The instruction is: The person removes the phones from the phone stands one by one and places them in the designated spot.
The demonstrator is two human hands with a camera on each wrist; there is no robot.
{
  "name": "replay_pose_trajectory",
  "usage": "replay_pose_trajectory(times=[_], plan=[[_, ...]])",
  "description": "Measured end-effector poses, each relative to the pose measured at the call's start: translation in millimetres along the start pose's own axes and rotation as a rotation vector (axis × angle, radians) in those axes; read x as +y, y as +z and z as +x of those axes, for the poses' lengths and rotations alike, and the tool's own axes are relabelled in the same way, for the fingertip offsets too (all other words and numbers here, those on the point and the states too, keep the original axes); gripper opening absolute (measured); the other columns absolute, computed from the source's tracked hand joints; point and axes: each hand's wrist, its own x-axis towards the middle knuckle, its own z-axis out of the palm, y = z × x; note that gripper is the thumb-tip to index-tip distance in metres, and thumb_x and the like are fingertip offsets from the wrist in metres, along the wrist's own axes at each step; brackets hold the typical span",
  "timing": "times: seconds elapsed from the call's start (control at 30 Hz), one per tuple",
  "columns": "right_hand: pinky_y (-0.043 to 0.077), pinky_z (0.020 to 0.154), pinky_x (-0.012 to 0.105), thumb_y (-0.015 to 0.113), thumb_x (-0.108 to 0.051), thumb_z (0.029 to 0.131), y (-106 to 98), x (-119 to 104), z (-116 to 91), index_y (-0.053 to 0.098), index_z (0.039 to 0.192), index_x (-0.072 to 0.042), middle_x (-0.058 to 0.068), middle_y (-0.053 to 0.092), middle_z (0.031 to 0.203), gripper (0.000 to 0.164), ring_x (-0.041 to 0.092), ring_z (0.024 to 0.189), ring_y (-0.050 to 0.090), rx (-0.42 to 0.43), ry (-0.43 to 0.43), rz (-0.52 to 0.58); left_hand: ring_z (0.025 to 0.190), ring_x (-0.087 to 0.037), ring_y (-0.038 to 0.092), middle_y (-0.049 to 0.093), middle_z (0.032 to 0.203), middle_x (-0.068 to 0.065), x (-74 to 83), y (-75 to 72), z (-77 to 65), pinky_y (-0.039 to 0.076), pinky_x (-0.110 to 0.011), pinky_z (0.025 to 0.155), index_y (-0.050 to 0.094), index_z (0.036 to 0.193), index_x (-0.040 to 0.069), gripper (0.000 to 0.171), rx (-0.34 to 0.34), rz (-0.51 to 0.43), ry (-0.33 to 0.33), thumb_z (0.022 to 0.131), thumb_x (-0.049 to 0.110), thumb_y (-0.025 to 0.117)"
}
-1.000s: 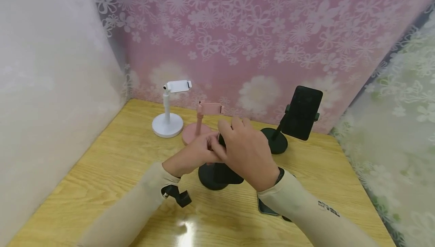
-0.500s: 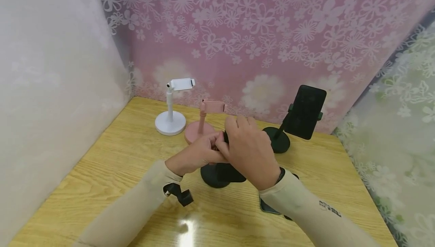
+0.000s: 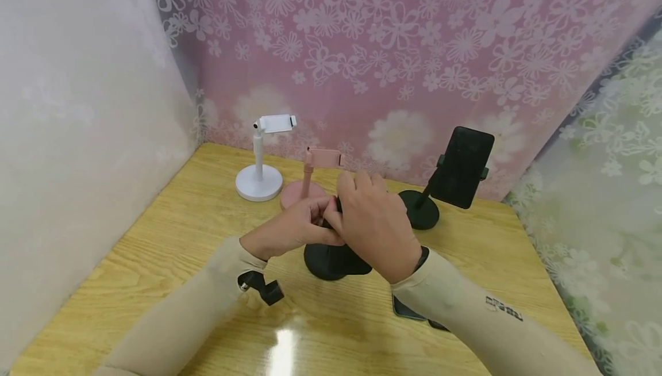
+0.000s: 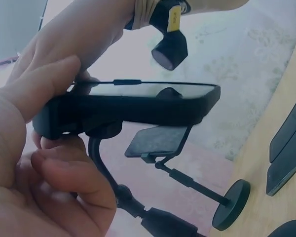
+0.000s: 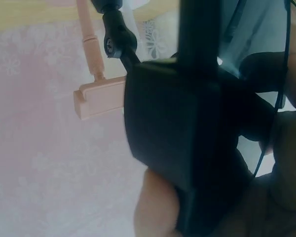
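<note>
My left hand point(image 3: 289, 229) and right hand point(image 3: 374, 226) meet at the top of a black phone stand point(image 3: 319, 265). A dark phone point(image 4: 158, 109) lies in the stand's holder point(image 4: 104, 129). In the left wrist view, my left thumb point(image 4: 52, 81) lies over the end of the holder, with curled fingers below, pinching it. My right hand grips the phone from its other side; the phone's lower end point(image 3: 355, 263) sticks out below that hand. A black block of the holder point(image 5: 158, 116) fills much of the right wrist view, a fingertip against it. My hands partly hide the clamp.
Behind stand a white phone stand point(image 3: 258, 182) and a pink phone stand point(image 3: 307, 178). A dark green stand point(image 3: 421, 215) at the right bears an upright phone point(image 3: 462, 167). Further phones point(image 3: 407, 309) lie flat under my right forearm on the wooden table point(image 3: 170, 249).
My left wrist has shifted slightly left, and the gap between its thumb and index finger has widened at the holder. My right hand keeps its grip. The stands stay put.
</note>
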Motion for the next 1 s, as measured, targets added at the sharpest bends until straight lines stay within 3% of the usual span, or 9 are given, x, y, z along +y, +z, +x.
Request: replay_pose_trajectory(times=[0.33, 0.57, 0.77, 1.0], plan=[[0.026, 0.042, 0.026, 0.059, -0.028, 0.101, -7.4, 7.7, -0.4, 0.042, 0.080, -0.009, 0.002, 0.033, 0.071, 0.033, 0.019, 0.058, 0.030, -0.081, 0.019, 0.148, 0.102, -0.022, 0.063, 0.067, 0.107, -0.007, 0.3, -3.5, 2.7, 0.051, -0.031, 0.087, 0.058, 0.111, 0.006, 0.037, -0.046, 0.035, 0.034, 0.094, 0.030, 0.079], [0.021, 0.042, 0.026, 0.059, -0.029, 0.100, -4.1, 10.0, -6.7, 0.041, 0.080, -0.010, 0.002, 0.033, 0.072, 0.033, 0.017, 0.057, 0.027, -0.031, 0.009, 0.156, 0.097, -0.021, 0.067, 0.070, 0.100, -0.007, 1.7, -2.1, 4.4, 0.054, -0.032, 0.082, 0.056, 0.104, 0.003, 0.022, -0.076, 0.031, 0.064, 0.097, 0.013, 0.074], [0.020, 0.041, 0.026, 0.055, -0.029, 0.101, -1.7, 12.4, -11.1, 0.042, 0.081, -0.010, 0.001, 0.034, 0.073, 0.030, 0.017, 0.057, 0.028, 0.005, 0.017, 0.167, 0.094, -0.019, 0.068, 0.068, 0.098, -0.008, 4.0, -2.8, 8.4, 0.057, -0.032, 0.085, 0.055, 0.104, 0.002, 0.018, -0.093, 0.033, 0.036, 0.097, 0.002, 0.071], [0.024, 0.041, 0.026, 0.056, -0.026, 0.099, -0.9, 12.8, -10.2, 0.045, 0.081, -0.011, 0.000, 0.038, 0.074, 0.026, 0.016, 0.059, 0.031, 0.047, 0.043, 0.199, 0.074, -0.016, 0.056, 0.065, 0.091, -0.009, 11.7, -12.0, 16.4, 0.051, -0.027, 0.070, 0.059, 0.111, 0.006, 0.027, -0.149, 0.192, 0.050, 0.093, 0.011, 0.079]])
